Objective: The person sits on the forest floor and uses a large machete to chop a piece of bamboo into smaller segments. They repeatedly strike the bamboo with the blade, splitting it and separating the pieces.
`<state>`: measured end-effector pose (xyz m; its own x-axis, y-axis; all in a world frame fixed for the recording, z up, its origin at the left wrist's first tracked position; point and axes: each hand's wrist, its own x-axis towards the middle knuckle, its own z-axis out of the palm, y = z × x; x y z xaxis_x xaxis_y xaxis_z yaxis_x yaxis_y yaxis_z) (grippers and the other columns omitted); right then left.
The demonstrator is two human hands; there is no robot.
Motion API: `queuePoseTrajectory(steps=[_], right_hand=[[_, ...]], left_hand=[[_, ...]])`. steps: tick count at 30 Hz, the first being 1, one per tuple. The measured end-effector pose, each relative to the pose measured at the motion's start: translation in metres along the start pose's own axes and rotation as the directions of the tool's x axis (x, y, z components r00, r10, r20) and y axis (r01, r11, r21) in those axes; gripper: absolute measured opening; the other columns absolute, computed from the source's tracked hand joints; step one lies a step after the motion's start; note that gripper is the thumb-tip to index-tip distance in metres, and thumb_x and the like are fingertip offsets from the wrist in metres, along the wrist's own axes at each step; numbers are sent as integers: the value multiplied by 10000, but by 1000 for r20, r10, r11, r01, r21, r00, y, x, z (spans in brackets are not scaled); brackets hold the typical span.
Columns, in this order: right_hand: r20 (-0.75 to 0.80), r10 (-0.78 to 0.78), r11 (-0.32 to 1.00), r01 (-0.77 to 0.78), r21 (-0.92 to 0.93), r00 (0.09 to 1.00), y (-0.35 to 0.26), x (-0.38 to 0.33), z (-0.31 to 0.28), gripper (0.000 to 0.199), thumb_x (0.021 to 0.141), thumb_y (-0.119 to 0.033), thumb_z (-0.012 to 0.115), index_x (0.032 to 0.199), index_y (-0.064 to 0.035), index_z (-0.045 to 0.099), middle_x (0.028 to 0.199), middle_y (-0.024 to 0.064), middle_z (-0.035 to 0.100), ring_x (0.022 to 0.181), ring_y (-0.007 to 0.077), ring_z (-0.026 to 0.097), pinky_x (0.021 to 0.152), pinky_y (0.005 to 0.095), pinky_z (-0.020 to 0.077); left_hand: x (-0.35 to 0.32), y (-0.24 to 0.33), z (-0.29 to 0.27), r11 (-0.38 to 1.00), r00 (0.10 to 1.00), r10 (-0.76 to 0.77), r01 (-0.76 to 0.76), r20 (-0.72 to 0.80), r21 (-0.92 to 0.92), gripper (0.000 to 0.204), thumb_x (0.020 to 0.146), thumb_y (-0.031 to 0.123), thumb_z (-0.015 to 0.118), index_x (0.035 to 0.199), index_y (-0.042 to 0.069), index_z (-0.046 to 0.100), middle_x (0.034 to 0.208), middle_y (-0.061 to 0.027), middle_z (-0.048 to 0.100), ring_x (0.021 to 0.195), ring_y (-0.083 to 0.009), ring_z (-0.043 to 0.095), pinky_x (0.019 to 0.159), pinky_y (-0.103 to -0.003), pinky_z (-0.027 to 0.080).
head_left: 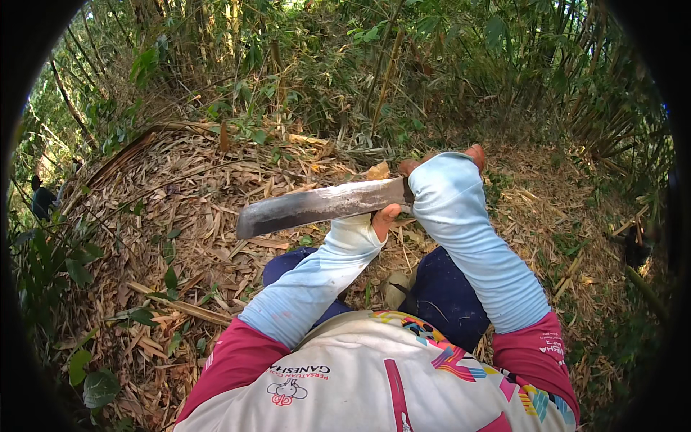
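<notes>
A machete (pixel 324 205) with a broad, dark, worn blade lies crosswise in front of me, its blunt tip toward the left. Its handle end disappears under my right hand (pixel 473 157), which is closed round it; a light-blue sleeve covers most of that hand. My left hand (pixel 386 222) is just below the blade's base, at its near edge. Only part of its thumb side shows, so I cannot tell how its fingers are held or whether they touch the metal. Its wrist is covered by a matching pale-blue sleeve.
Dry bamboo leaves (pixel 194 194) cover the sloping ground. A split bamboo strip (pixel 183 308) lies on the left, beside low green leaves (pixel 101 389). Dense bamboo stems (pixel 389 72) stand ahead. My knees in dark-blue trousers (pixel 446 299) are close beneath my forearms.
</notes>
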<state>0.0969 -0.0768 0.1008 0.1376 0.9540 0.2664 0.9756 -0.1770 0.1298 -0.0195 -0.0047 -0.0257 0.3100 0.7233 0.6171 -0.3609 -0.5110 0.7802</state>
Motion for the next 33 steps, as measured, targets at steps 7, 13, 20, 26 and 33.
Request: queuePoseTrajectory(steps=[7, 13, 20, 26, 33], right_hand=[[-1, 75, 997, -75, -15, 997, 8, 5, 22, 290, 876, -324, 512, 1051, -124, 630, 802, 55, 633, 795, 236, 629, 790, 444, 389], [28, 136, 985, -132, -108, 990, -5, 11, 7, 331, 825, -322, 582, 1093, -134, 632, 862, 86, 664, 847, 254, 642, 808, 430, 416], [296, 219, 944, -279, 178, 930, 6, 24, 11, 519, 631, -130, 748, 1139, -136, 640, 946, 125, 698, 919, 319, 661, 788, 386, 510], [125, 53, 970, -80, 228, 991, 23, -3, 45, 501, 648, -107, 738, 1141, -115, 651, 976, 135, 698, 926, 312, 665, 804, 369, 523], [-201, -40, 957, 96, 275, 979, 22, -19, 40, 456, 655, -130, 742, 1107, -141, 679, 924, 112, 696, 880, 294, 666, 842, 362, 510]], left_hand=[[2, 19, -1, 992, 991, -125, 126, -56, 20, 475, 814, 288, 804, 1161, 45, 591, 1073, -67, 649, 959, -151, 601, 846, -302, 469], [6, 18, 2, 992, 994, -87, 80, -65, -102, 392, 853, 48, 732, 1197, 21, 545, 1068, -58, 640, 994, -141, 609, 850, -287, 498], [21, 27, -6, 877, 953, -284, 303, 107, -372, 448, 821, 140, 791, 1177, 27, 543, 1091, -50, 653, 1010, -133, 601, 892, -277, 468], [13, 16, -24, 929, 906, -296, 347, 304, -130, 404, 859, 167, 734, 1157, -8, 526, 1009, -82, 660, 915, -148, 631, 811, -281, 501], [-4, -8, -24, 915, 926, -326, 360, 191, -182, 210, 954, 157, 577, 1097, 9, 533, 855, -105, 649, 649, -162, 632, 597, -283, 520]])
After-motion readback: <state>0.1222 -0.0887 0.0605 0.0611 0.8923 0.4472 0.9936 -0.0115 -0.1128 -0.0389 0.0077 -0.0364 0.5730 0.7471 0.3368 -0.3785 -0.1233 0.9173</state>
